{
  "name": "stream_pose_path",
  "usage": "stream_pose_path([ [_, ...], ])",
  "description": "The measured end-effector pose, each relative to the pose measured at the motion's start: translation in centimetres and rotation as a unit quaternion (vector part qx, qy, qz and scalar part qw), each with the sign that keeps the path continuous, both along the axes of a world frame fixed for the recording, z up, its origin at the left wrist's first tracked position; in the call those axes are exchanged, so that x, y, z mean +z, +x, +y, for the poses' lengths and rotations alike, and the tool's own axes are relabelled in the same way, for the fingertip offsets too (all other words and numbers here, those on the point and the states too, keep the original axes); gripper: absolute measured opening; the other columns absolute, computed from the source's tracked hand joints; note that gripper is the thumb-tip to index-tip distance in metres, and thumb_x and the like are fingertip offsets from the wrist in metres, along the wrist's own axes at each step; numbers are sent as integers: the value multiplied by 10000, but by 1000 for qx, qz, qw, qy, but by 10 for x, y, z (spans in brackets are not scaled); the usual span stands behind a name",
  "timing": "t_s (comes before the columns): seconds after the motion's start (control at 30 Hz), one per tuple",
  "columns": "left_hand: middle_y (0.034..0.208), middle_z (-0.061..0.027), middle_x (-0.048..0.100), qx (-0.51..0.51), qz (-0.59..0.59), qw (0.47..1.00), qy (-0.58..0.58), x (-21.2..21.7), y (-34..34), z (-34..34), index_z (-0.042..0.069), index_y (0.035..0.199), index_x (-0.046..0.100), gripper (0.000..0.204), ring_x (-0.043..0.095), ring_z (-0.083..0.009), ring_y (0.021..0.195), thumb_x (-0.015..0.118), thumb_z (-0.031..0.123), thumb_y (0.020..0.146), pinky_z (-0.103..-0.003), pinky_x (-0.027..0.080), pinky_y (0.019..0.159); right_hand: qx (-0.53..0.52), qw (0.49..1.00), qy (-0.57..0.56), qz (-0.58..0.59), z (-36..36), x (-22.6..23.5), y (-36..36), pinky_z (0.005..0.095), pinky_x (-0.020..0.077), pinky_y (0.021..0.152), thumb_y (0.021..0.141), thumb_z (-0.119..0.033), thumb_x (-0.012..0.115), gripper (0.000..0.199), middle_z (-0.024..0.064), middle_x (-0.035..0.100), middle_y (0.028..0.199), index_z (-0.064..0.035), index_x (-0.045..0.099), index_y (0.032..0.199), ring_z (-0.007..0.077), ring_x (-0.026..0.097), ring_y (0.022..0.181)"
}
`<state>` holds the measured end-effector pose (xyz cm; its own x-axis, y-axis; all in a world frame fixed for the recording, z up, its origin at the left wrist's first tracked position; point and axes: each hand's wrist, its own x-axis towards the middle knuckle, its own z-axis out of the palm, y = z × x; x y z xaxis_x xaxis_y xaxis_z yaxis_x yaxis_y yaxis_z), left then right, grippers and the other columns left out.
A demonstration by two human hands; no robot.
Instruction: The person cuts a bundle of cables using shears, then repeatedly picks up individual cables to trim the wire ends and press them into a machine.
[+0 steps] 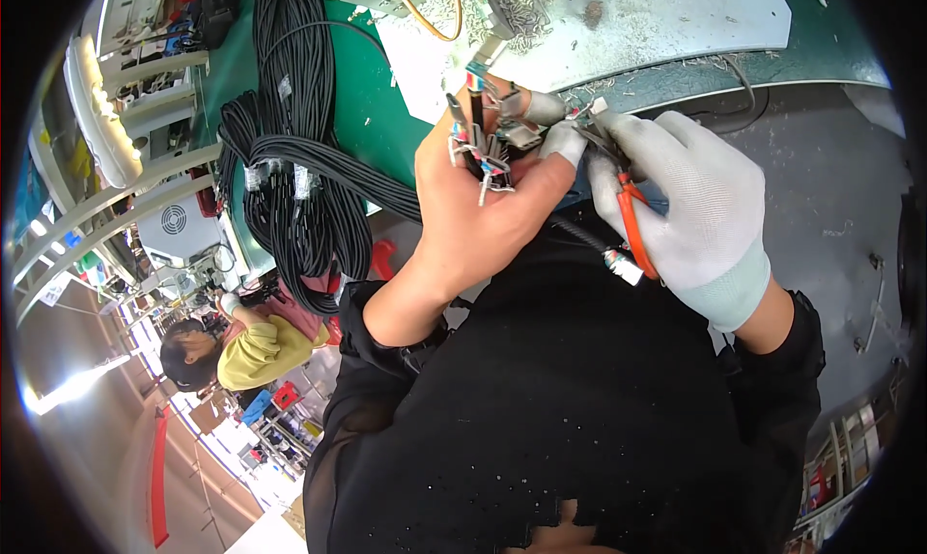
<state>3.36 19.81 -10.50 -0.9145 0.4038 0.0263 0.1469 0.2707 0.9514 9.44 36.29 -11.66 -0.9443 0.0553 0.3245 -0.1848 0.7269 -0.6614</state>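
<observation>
My left hand point(483, 216), bare, is closed around the stripped end of a black cable point(488, 153), whose thin coloured wires fan out between the fingers. My right hand point(686, 207), in a white knit glove, grips small pliers with orange handles point(632, 221). The pliers' jaws meet the wire ends close to my left fingertips. Another sheathed cable end point(618, 263) sticks out below the glove. Both hands are raised in front of my black top, just before the bench edge.
A large bundle of black cables point(299, 158) hangs over the green bench point(372, 120) at left. A white sheet point(657, 18) strewn with wire offcuts lies at the back. Another person in a yellow top point(256, 351) sits lower left. Grey floor point(840, 226) lies on the right.
</observation>
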Motion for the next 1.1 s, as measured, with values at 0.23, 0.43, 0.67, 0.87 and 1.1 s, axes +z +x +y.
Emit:
stream_pose_path([
  [0.23,727,3,586,-28,32,999,-30,-7,-2,-1,-12,965,562,188,469,-30,578,672,8,815,-197,381,533,67,973,-173,-134,4,-1,-1,285,436,512,818,-115,644,68,89,567,615,-54,643,847,225,553,532],
  [0.43,675,31,560,37,-181,977,107,-6,-8,-1,-11,901,582,137,470,-13,580,665,-10,792,-190,354,491,123,916,-331,-192,6,-7,-1,265,438,519,824,-135,645,74,96,601,651,-67,656,853,248,521,519],
  [0.67,663,28,535,81,-224,955,176,-13,-5,-3,12,895,566,87,454,-31,544,630,37,842,-202,343,484,197,936,-292,16,-18,-5,-8,252,449,470,823,-118,650,127,31,558,572,-5,635,877,100,544,455],
  [0.87,643,44,455,135,-340,840,401,-47,-48,-63,55,900,538,69,389,-58,520,603,64,877,-220,349,496,327,869,-316,-195,3,-30,-13,251,446,463,867,-227,612,226,20,561,560,-6,599,819,105,548,442],
  [1.1,662,31,460,41,-387,869,306,-44,-101,-44,71,874,531,95,386,-70,531,624,62,861,-231,358,504,47,896,-367,-246,35,-16,-75,258,435,423,907,-261,555,285,46,541,530,9,588,823,112,540,411],
])
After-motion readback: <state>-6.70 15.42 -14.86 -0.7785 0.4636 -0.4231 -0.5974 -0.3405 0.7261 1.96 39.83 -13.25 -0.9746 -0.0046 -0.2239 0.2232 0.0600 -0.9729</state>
